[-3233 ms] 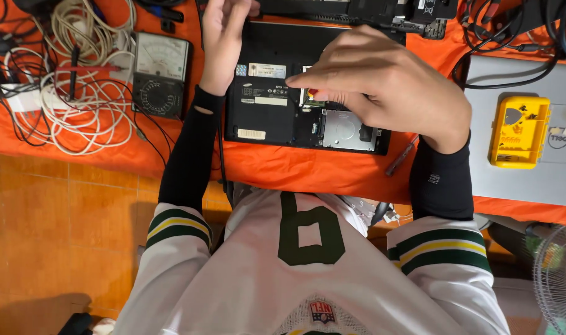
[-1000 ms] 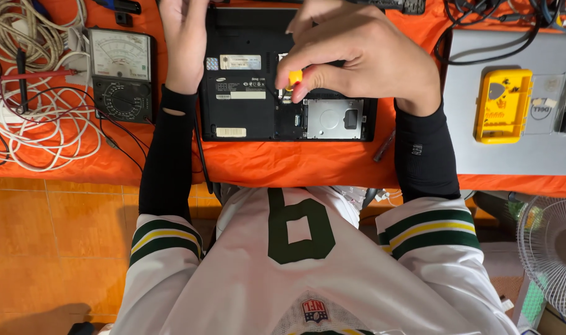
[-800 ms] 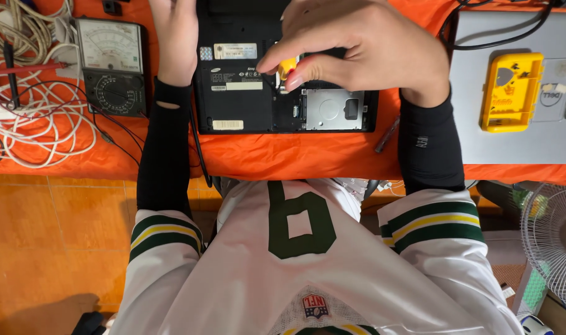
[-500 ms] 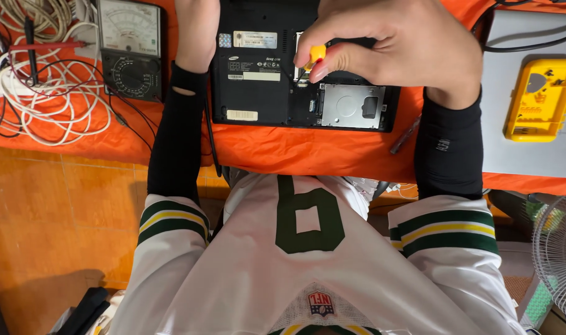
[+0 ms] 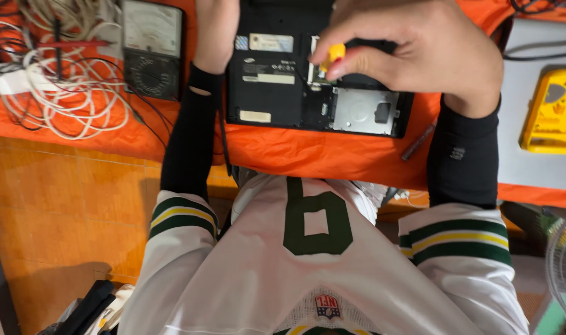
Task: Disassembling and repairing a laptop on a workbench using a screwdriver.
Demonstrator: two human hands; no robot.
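**Entry: opened laptop, underside up, yellow-handled tool over the open bay**

Change noted: the view is sitting closer and lower than half a second ago, so the laptop (image 5: 308, 80) is now filling the top middle of the picture with its far edge cut off; the right hand (image 5: 419, 56) is keeping the same pinch on the yellow tool handle (image 5: 334, 54) over the same spot, so the work is reading as continuing at one point of the bay, not moving on; the left hand (image 5: 216, 31) is staying on the laptop's left part.

Laptop: black, lying near the front edge of the orange-covered bench (image 5: 308, 152), cover off, a silver drive tray (image 5: 365, 111) showing at its near right corner.

Right hand: arching over the laptop from the right, thumb and forefinger closed together on the small yellow handle, remaining fingers curling loosely; the tool's tip is hidden, contact cannot be told.

Left hand: coming down from the sleeve, lying on the laptop's left side; fingers are cut off by the top edge, so whether they are spread or gripping cannot be told.

Nearby: an analogue meter (image 5: 151, 46) just left of the left wrist; coiled white cables (image 5: 66, 99) toward the bench's left edge; a yellow meter (image 5: 551, 111) on a grey laptop lid (image 5: 537, 174) at the right edge.
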